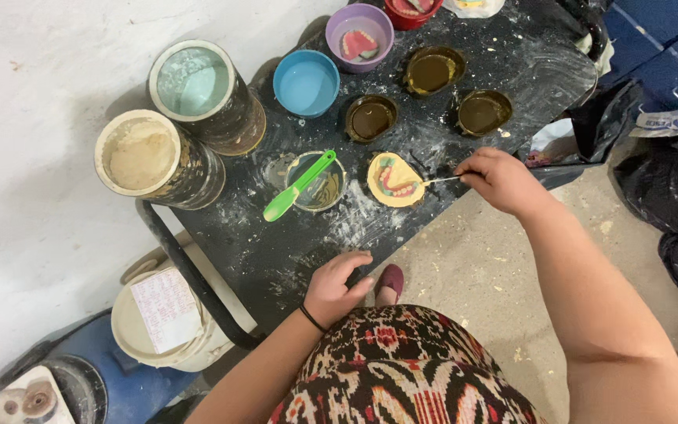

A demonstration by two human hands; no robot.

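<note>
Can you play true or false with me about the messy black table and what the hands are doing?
1. The right hand holds a thin tool whose tip reaches the yellow mould with pink gums and teeth. True.
2. The green spatula is in the left hand. False: it rests across a small bowl, and the left hand lies on the table's near edge holding nothing.
3. The blue bowl has a denture in it. False: the denture sits in the purple bowl.
4. Two big round tins of powder stand at the table's left end. True.
5. Three dark brown round flasks stand beyond the mould. True.
</note>
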